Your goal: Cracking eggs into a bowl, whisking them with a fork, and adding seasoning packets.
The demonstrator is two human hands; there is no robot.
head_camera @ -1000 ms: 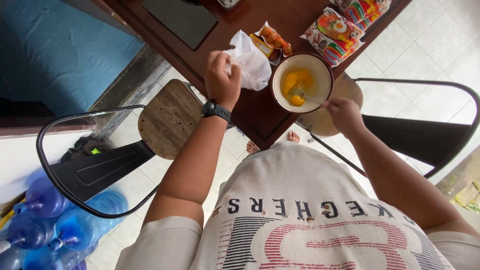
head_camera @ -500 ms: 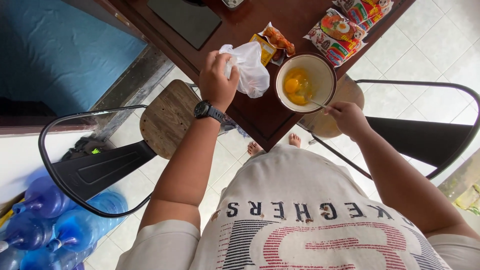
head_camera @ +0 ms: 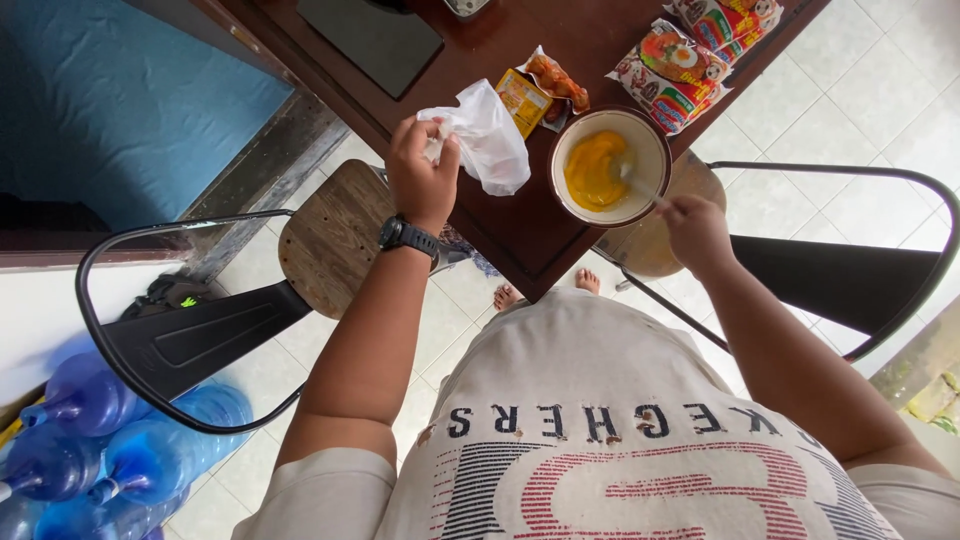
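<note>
Two hands worked at the desk corner: a bag on the left, a bowl of egg on the right.

The left hand (head_camera: 420, 180) was closed on a crumpled white plastic bag (head_camera: 487, 140), which lay just right of it on the dark desk (head_camera: 520, 235). Right of the bag stood a white bowl (head_camera: 655, 175) of yellow beaten egg (head_camera: 590, 170). The right hand (head_camera: 695, 232), nearer the bowl, pinched a thin utensil (head_camera: 640, 185) whose long axis ran up-left from the fingers into the egg. Noodle packets (head_camera: 672, 75) lay farther off.
</note>
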